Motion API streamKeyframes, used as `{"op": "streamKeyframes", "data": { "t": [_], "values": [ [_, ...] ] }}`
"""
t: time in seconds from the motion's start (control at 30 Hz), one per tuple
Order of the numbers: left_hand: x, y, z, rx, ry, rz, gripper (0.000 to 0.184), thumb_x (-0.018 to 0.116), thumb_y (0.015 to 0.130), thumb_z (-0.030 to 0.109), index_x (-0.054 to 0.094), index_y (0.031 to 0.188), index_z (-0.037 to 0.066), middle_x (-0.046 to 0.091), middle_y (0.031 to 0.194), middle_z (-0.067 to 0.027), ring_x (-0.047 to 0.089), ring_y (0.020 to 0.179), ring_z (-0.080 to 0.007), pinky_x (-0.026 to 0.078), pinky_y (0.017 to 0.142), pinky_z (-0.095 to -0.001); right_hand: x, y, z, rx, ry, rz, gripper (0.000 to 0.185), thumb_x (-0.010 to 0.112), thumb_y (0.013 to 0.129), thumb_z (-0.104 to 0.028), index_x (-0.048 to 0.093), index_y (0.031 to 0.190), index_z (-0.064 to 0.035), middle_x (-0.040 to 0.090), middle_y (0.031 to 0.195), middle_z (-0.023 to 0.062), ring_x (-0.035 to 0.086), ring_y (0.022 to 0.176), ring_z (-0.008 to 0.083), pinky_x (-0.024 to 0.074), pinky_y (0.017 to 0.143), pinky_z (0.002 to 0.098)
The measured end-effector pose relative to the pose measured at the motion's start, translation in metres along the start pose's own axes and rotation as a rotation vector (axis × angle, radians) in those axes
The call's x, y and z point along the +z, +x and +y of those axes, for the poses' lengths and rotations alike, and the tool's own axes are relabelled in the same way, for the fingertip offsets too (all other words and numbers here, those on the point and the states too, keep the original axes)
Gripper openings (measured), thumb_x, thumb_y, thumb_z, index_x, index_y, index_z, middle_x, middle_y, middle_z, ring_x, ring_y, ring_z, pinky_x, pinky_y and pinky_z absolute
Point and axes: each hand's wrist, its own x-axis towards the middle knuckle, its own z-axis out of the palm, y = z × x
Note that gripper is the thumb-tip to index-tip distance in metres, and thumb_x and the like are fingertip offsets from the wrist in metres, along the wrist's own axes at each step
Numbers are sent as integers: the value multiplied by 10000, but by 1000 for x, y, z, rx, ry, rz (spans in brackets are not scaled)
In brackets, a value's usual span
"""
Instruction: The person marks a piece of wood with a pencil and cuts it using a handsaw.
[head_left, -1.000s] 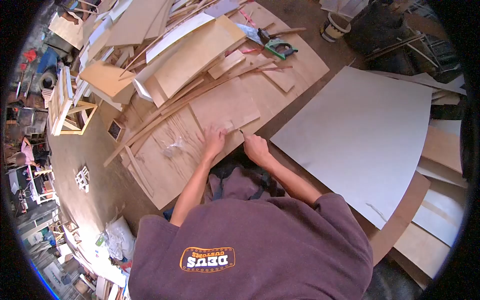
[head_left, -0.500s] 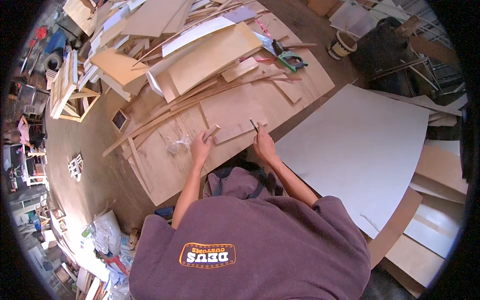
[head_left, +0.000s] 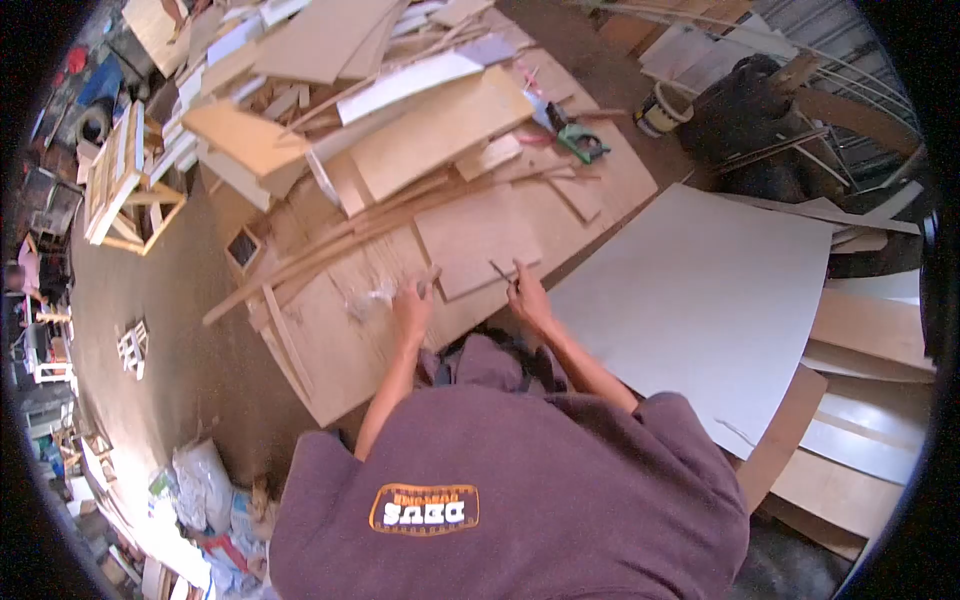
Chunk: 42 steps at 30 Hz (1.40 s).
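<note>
My left hand (head_left: 411, 308) is closed around a small wooden block (head_left: 430, 275), whose top end shows above the fingers. It is beside the left edge of a flat rectangular board (head_left: 478, 240) lying on the plywood sheet (head_left: 345, 385). In my right hand (head_left: 529, 301) is a dark, slim pencil or pen (head_left: 499, 271), gripped between the fingers. Its tip points up and left over the board's near part; whether it touches the surface I cannot tell. Left of my left hand lies crumpled clear plastic (head_left: 370, 296).
Wood offcuts (head_left: 430, 130) and long strips (head_left: 330, 245) cover the far side of the plywood. A green-handled saw (head_left: 582, 142) lies at its far right. A large white panel (head_left: 700, 310) is at my right. A bucket (head_left: 662, 110) stands beyond.
The pencil or pen has swung leftward over the board. The wooden block is lower and nearer the board's left edge. The whole view has shifted slightly.
</note>
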Motion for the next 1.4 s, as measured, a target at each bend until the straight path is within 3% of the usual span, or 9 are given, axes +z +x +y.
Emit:
{"op": "streamKeyframes", "data": {
  "t": [0.2,0.3,0.37,0.63,0.7,0.9,1.03,1.23,1.4],
  "values": [
    [-13,11,5,-27,28,-142,301,593,858,187,643,1118,43,644,1116,-156,598,1039,-330,459,898,-440,6,-5,-12,52,11,1,534,495,860,-134,392,1381,-75,616,913,216,599,875,390,471,783,480],
    [-15,15,2,-12,15,-87,302,585,866,195,644,1117,39,644,1115,-164,598,1034,-332,458,889,-438,8,3,-15,144,63,-180,568,528,853,-121,355,1388,-33,560,1108,260,558,1007,428,457,868,494],
    [-12,20,-1,-18,50,-74,305,578,873,197,640,1126,38,644,1113,-166,599,1032,-335,459,888,-429,23,13,-4,-63,34,41,496,513,858,-101,418,1342,-51,590,909,216,588,873,385,469,786,470],
    [11,30,-4,-108,155,-5,426,562,895,292,561,1253,60,609,1196,-163,539,1146,-327,363,1004,-467,15,67,11,-137,101,-48,489,541,834,-42,438,1312,-39,575,937,192,570,859,358,463,783,441],
    [30,32,-14,-191,229,-35,507,554,898,330,499,1326,64,499,1350,-182,422,1283,-336,252,1092,-501,15,88,29,-231,130,-63,506,541,837,-97,426,1330,-67,577,995,225,574,916,410,467,765,507],
    [74,33,20,-264,331,150,634,600,853,352,436,1394,65,212,1523,-232,167,1415,-403,101,1142,-553,-12,161,61,-324,88,-233,503,547,817,-62,458,1312,-68,583,1001,226,573,920,408,468,758,507],
    [118,27,68,-265,344,252,656,635,820,352,452,1384,72,163,1531,-251,125,1418,-421,95,1137,-570,-23,204,84,-373,188,-248,510,539,788,13,476,1292,-39,595,958,209,576,857,389,460,753,469],
    [164,11,130,-763,291,296,829,720,760,341,332,1439,68,164,1521,-264,142,1411,-426,131,1133,-564,-37,241,109,-513,96,-317,440,570,750,18,503,1184,5,569,936,244,556,877,415,445,741,493],
    [172,12,110,-719,207,457,905,762,711,314,294,1455,96,225,1505,-229,195,1397,-408,182,1107,-588,-12,241,134,-566,-5,-300,430,614,742,-45,501,1152,12,570,1001,286,569,916,452,467,769,525]
  ]
}}
